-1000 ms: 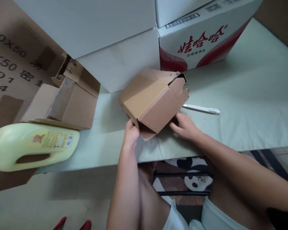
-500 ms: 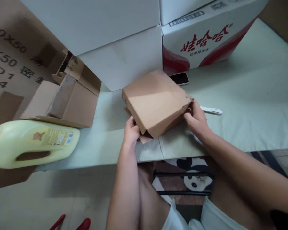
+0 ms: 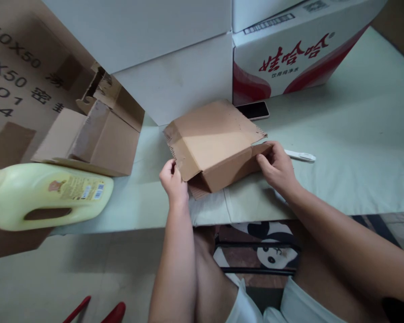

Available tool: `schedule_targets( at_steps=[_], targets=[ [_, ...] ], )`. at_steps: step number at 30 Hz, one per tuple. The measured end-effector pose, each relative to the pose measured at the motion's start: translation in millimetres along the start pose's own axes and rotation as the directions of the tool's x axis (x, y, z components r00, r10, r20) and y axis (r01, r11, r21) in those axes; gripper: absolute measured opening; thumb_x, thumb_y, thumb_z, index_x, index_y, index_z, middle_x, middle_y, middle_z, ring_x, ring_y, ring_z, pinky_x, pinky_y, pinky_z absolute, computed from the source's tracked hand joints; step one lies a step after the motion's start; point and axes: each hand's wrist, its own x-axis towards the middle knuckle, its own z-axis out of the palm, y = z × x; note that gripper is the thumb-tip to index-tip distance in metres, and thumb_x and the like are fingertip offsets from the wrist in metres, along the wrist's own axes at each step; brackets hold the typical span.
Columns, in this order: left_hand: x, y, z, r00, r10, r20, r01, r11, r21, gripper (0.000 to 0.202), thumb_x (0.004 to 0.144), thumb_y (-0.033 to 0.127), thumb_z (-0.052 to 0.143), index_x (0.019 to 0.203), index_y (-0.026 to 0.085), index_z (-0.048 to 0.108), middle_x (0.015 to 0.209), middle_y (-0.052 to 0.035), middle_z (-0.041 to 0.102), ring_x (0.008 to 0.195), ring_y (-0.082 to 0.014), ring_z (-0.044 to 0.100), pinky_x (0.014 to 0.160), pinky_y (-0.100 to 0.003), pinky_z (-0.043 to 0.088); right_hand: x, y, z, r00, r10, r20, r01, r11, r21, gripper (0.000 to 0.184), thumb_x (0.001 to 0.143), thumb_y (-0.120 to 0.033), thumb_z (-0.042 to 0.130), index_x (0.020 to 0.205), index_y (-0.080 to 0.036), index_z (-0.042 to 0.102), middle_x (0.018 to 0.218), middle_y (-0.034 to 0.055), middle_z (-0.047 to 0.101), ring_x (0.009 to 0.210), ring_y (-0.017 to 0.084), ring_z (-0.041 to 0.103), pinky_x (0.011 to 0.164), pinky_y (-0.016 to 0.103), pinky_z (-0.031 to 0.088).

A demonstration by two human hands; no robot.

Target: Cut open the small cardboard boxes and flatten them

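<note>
A small brown cardboard box (image 3: 218, 139) rests on the cloth-covered table in front of me, with end flaps sticking out on both sides. My left hand (image 3: 173, 181) is closed on the corner of its left flap, which is swung outward. At the other end, my right hand (image 3: 276, 165) pinches the right-hand flap between thumb and fingers. The inside of the box shows only as a dark gap under the left flap. Just beyond my right hand lies a white, slim, knife-like tool (image 3: 301, 155). A phone (image 3: 254, 110) lies behind the box.
White cartons (image 3: 178, 76) stand close behind, beside a red-and-white carton (image 3: 289, 67). On the left are an opened cardboard box (image 3: 112, 148) and a pale yellow jug (image 3: 87, 193) lying on its side. The table's front edge (image 3: 121, 229) runs near my forearms.
The left flap has swung outward with my left hand, which moved left and slightly up. The right flap is now pulled out from the box's side in my right hand.
</note>
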Motion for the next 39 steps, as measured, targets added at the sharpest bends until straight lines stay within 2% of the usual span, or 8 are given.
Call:
schedule_targets(
  at_steps=[2,4,9,13,16,21,26,39],
  targets=[
    [-5,4,4.9,0.998,-0.051,0.044,0.057,0.988,-0.144,0.022,0.071,0.04,0.066,0.078,0.019,0.066,0.082,-0.0031,0.068,0.087,-0.0194,0.064,0.082,-0.03,0.051,0,1,2,1.0,-0.003,0.01,0.003,1.0,0.013,0.022,0.084,-0.031,0.051,0.104,-0.024,0.05,0.084,0.0032,0.06,0.074,0.02,0.055,0.07,0.037,0.046],
    [-8,3,9.1,0.991,-0.09,0.098,0.11,0.968,-0.226,0.034,0.067,0.049,0.069,0.083,0.019,0.068,0.089,-0.0053,0.072,0.093,-0.0224,0.066,0.084,-0.032,0.052,1,3,3,0.999,-0.007,0.041,0.006,1.0,0.019,0.024,0.085,-0.033,0.051,0.107,-0.024,0.05,0.084,0.0033,0.061,0.075,0.021,0.056,0.071,0.037,0.046],
    [-10,-7,10.4,0.97,-0.104,0.221,0.143,0.975,-0.169,0.051,0.065,0.063,0.072,0.096,0.023,0.07,0.111,-0.0084,0.073,0.119,-0.0272,0.06,0.101,-0.036,0.047,3,4,4,0.99,0.02,0.139,-0.012,0.998,-0.055,0.033,0.085,-0.036,0.05,0.115,-0.024,0.048,0.082,0.0042,0.063,0.076,0.024,0.058,0.071,0.039,0.046],
    [-11,-6,9.2,0.955,-0.146,0.258,0.196,0.964,-0.179,0.055,0.062,0.067,0.072,0.095,0.022,0.07,0.113,-0.01,0.072,0.119,-0.0286,0.06,0.1,-0.038,0.049,3,3,3,0.985,0.023,0.171,-0.007,0.996,-0.093,0.034,0.086,-0.037,0.048,0.118,-0.024,0.047,0.083,0.0054,0.064,0.076,0.026,0.059,0.07,0.04,0.045],
    [-11,-4,9.9,0.947,-0.203,0.25,0.251,0.952,-0.178,0.057,0.058,0.068,0.074,0.091,0.023,0.07,0.109,-0.0101,0.073,0.118,-0.0296,0.061,0.096,-0.038,0.052,4,3,3,0.985,0.014,0.171,0.004,0.995,-0.103,0.035,0.086,-0.037,0.048,0.118,-0.024,0.048,0.082,0.0053,0.065,0.074,0.026,0.059,0.069,0.04,0.045],
    [-9,-9,9.7,0.967,-0.193,0.167,0.22,0.962,-0.159,0.054,0.061,0.069,0.07,0.089,0.022,0.069,0.105,-0.0089,0.074,0.118,-0.0289,0.061,0.095,-0.038,0.052,4,3,3,0.987,0.0,0.162,0.021,0.991,-0.128,0.037,0.086,-0.038,0.048,0.119,-0.023,0.049,0.082,0.0061,0.066,0.073,0.027,0.06,0.067,0.04,0.045],
    [-8,-11,6.4,0.964,-0.234,0.129,0.251,0.958,-0.139,0.042,0.06,0.055,0.076,0.087,0.022,0.071,0.105,-0.0074,0.075,0.115,-0.0281,0.063,0.094,-0.038,0.052,4,1,1,0.984,0.023,0.175,0.004,0.988,-0.153,0.037,0.086,-0.039,0.047,0.119,-0.022,0.048,0.083,0.0073,0.066,0.074,0.028,0.06,0.066,0.039,0.043],
    [-7,-2,7.9,0.983,-0.134,0.129,0.155,0.974,-0.163,0.036,0.065,0.047,0.076,0.092,0.024,0.072,0.099,-0.0058,0.075,0.112,-0.0259,0.065,0.094,-0.037,0.052,3,-1,1,0.978,0.028,0.208,0.004,0.988,-0.153,0.033,0.087,-0.038,0.045,0.115,-0.022,0.046,0.083,0.0068,0.064,0.073,0.027,0.058,0.066,0.039,0.041]
  ],
)
